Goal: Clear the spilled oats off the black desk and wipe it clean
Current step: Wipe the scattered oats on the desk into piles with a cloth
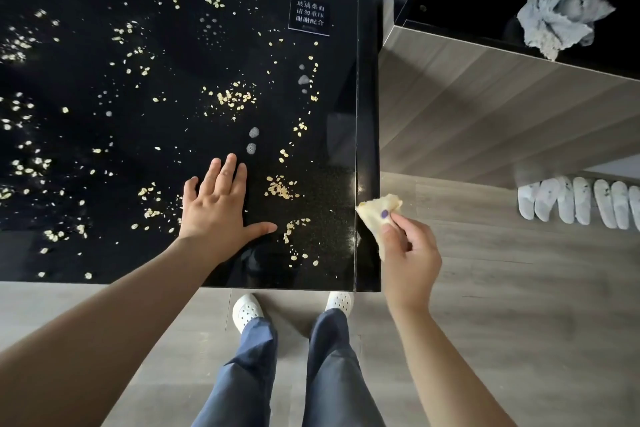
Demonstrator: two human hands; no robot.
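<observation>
Spilled oats (pixel 231 99) lie scattered in small clumps over most of the glossy black desk (pixel 173 135); one clump of oats sits near the desk's right front corner. My left hand (pixel 218 204) rests flat on the desk with straight fingers, just left of that clump. My right hand (pixel 407 250) pinches a pale yellow folded cloth (pixel 375 215) at the desk's right edge, below the rim and off the surface. A few grey wet drops (pixel 254 132) sit among the oats.
A crumpled grey rag (pixel 561 19) lies on a black-topped wooden cabinet (pixel 485 107) to the right. White slippers (pixel 568 203) line the floor under it. A white printed label (pixel 310 15) is on the desk's far right. My feet in white clogs (pixel 246 311) stand at the front edge.
</observation>
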